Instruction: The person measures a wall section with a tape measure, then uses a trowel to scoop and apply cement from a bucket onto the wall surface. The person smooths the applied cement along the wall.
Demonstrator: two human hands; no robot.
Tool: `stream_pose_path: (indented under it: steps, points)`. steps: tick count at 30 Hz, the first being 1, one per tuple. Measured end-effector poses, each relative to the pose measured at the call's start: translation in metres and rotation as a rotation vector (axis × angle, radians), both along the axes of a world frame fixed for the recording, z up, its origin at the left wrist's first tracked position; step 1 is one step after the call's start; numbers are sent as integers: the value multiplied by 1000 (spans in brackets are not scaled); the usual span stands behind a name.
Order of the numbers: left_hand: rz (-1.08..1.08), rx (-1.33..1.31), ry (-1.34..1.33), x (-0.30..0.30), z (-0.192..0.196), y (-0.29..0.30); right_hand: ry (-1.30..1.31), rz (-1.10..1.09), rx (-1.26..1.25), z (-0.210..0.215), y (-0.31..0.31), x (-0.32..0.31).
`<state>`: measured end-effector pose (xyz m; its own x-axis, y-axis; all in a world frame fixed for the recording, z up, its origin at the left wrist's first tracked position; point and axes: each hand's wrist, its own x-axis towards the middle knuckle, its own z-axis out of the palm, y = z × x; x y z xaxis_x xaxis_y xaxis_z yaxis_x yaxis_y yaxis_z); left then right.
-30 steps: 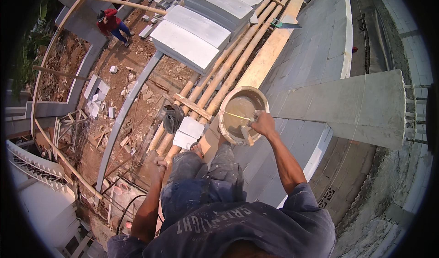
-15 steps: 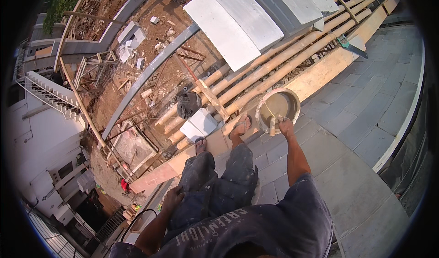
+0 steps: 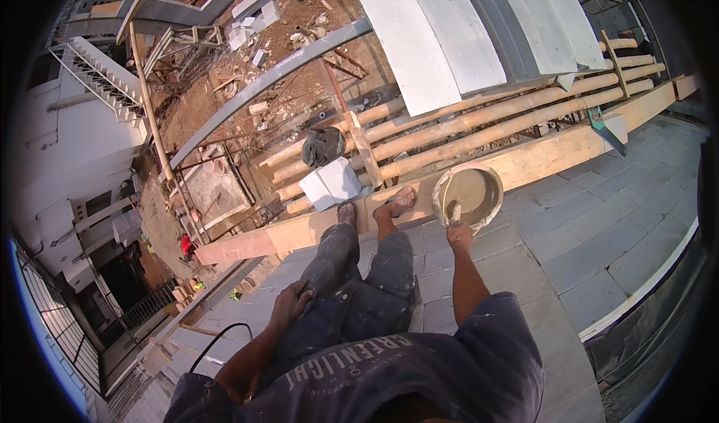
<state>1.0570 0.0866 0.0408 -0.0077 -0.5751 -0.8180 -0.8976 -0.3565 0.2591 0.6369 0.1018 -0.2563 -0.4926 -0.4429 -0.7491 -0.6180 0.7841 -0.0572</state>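
Note:
In front of me to the right stands a round bucket (image 3: 494, 179) with a pale, crusted rim. Wet grey-brown mortar (image 3: 470, 191) lies inside it. My right hand (image 3: 460, 236) is closed at the bucket's near edge, on a short pale-handled tool (image 3: 454, 212) whose other end I cannot make out. My left hand (image 3: 290, 303) rests on my left thigh, with its fingers loosely spread over the dusty dark trousers (image 3: 341, 273) and nothing in them.
My sandalled feet stand by a long wooden plank (image 3: 517, 161). Beyond it lie bamboo poles (image 3: 464, 127), white blocks (image 3: 329, 183), a black bag (image 3: 323, 147) and large white panels (image 3: 427, 41). A green-handled saw (image 3: 605, 129) lies on the plank. Grey tiles (image 3: 569, 236) slope to the right; rubble lies below.
My view has turned, so the site shifts within it. My right hand has moved slightly toward me at the bucket's near rim. The left hand stays on the thigh.

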Motion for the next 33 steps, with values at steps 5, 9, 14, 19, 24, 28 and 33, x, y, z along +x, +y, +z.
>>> stream_pose_path:
  steps: [5,9,14,19,24,28,33]
  points:
    - [128,17,-100,0,-10,13,-20,146,-257,28,-10,31]
    - [127,-53,-105,-10,-29,18,-402,143,-291,54,-35,22]
    - [322,-343,91,-14,-50,29,-535,65,71,106,-47,52]
    - [485,-450,112,9,-60,51,-415,578,389,179,-55,106]
    - [552,-361,65,39,-64,60,-314,830,383,185,-66,142]
    - [536,-370,-9,56,-68,56,-248,925,348,166,-76,155]
    - [550,-357,-1,75,-63,58,-174,1010,349,131,-74,154]
